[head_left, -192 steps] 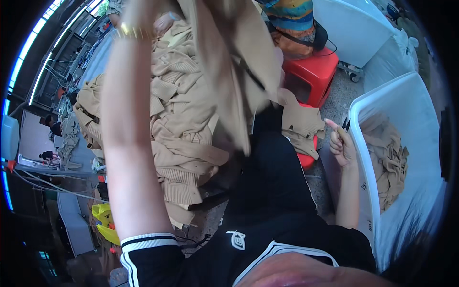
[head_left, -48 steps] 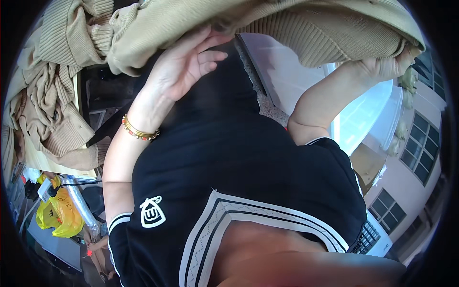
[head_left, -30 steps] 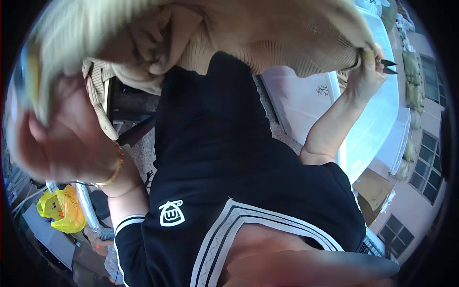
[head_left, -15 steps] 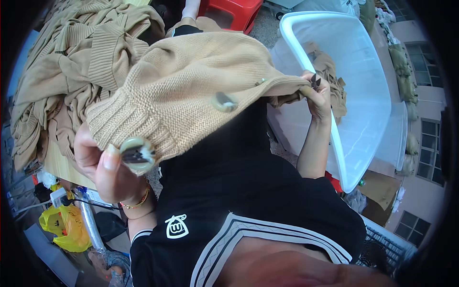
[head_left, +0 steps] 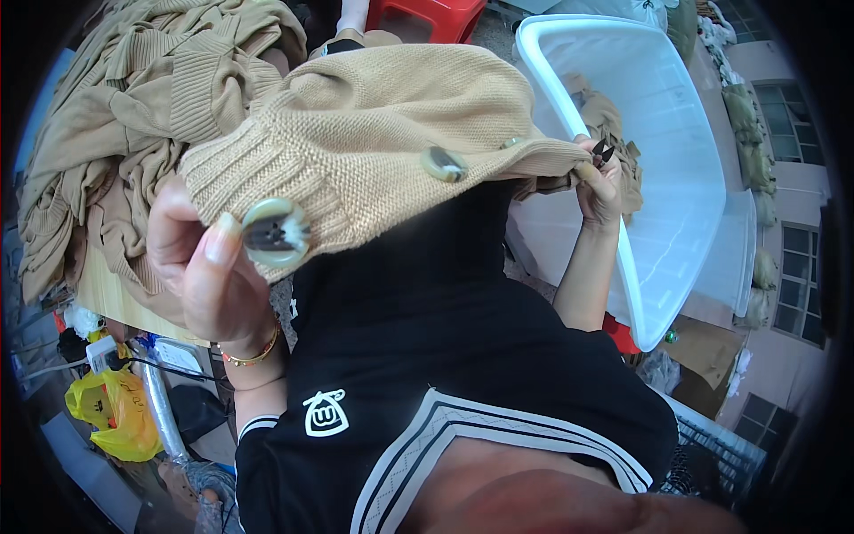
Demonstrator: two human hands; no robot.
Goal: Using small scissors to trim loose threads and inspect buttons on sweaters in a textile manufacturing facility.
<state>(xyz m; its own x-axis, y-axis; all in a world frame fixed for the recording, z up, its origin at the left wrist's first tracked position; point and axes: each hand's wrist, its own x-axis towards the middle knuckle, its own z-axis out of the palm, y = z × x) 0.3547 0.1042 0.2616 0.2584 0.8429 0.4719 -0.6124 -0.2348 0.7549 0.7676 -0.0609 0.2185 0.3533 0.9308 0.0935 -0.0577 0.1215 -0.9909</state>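
A tan knit cardigan (head_left: 400,107) is stretched between my two hands in front of my chest. My left hand (head_left: 213,267) pinches the corner of its ribbed hem, thumb beside a large green-and-brown button (head_left: 275,233). A second button (head_left: 444,165) sits farther along the same edge, and a third, partly turned away, lies beyond it. My right hand (head_left: 600,189) is closed on the far end of that edge. The dark pointed blades of small thread snips (head_left: 603,150) stick up from its fingers; the handles are hidden.
A heap of tan knitwear (head_left: 116,133) covers the wooden table (head_left: 116,289) on the left. On the right stands a white plastic tub (head_left: 685,205) with tan garments (head_left: 614,133) inside. A red stool (head_left: 427,20) and another person's arm (head_left: 353,16) are at the far side. A yellow bag (head_left: 120,414) lies lower left.
Both hands have shifted slightly to the right with the cardigan. Its hem corner has risen a little, and the large button now faces me more fully.
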